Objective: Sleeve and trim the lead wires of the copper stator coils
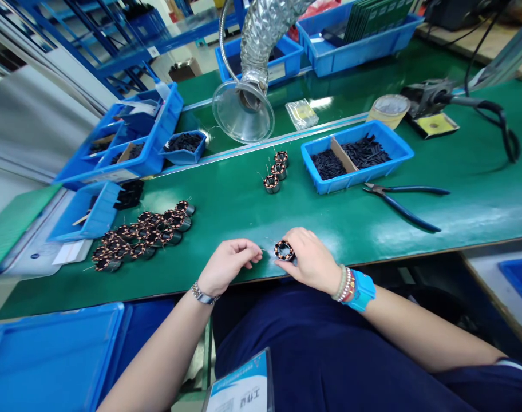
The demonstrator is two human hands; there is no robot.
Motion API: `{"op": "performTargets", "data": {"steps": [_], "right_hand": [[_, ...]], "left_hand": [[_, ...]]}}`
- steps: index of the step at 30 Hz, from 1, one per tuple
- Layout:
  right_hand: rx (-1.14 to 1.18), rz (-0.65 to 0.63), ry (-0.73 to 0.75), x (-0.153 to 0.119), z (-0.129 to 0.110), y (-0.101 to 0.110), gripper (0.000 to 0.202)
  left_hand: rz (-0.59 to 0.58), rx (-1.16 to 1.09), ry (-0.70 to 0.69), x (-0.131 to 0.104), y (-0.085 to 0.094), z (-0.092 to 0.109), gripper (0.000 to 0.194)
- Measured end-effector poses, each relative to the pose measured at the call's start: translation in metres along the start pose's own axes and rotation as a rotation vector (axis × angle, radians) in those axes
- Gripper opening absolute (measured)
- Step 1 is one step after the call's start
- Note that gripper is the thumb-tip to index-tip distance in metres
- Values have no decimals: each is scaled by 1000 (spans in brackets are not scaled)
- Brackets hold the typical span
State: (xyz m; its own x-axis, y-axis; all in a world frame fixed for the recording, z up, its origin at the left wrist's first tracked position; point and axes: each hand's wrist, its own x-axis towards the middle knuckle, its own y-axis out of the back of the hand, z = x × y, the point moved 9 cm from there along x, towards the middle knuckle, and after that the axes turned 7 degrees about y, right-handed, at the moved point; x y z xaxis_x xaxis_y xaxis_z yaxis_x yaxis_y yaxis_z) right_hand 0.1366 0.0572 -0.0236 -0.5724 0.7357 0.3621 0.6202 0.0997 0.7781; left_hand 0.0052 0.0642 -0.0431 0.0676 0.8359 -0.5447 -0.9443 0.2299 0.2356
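Observation:
My right hand [309, 257] is closed around a small motor stator [284, 250] with copper windings, held at the table's front edge with its ring face turned up. Just left of it, my left hand [234, 260] has its thumb and fingers pinched together. A fine wire lead of the stator shows by those fingertips, and they appear to grip it. Three more stators [279, 170] stand in a short row farther back, thin wires sticking up. To the left lies a cluster of several stators [147, 233], packed close together.
A divided blue bin [359, 157] holds short black tubes. Cutting pliers [404, 206] lie to its right. Beyond stand a fume extractor funnel [244, 111], a tape roll [388, 110] and a soldering iron holder [430, 100]. More blue bins [166, 123] stand at left.

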Motion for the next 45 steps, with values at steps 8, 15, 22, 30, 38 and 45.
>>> {"op": "performTargets", "data": {"steps": [8,15,22,30,38,45], "right_hand": [[-9,4,5,-1,0,0,28],[-19,4,-1,-1,1,0,28],[-31,13,-17,-1,2,1,29],[-62,39,-61,-3,5,2,33],[-81,34,-63,-2,5,1,33],[-93,47,-86,-2,6,1,32]], "left_hand": [[5,5,-23,1,3,2,14],[27,34,-43,-5,6,5,19],[54,-36,-88,0,5,6,18],[-4,135,-143,-8,-10,-3,23],[27,415,-299,-15,-15,19,17],[48,335,-205,-12,-8,15,17]]}}
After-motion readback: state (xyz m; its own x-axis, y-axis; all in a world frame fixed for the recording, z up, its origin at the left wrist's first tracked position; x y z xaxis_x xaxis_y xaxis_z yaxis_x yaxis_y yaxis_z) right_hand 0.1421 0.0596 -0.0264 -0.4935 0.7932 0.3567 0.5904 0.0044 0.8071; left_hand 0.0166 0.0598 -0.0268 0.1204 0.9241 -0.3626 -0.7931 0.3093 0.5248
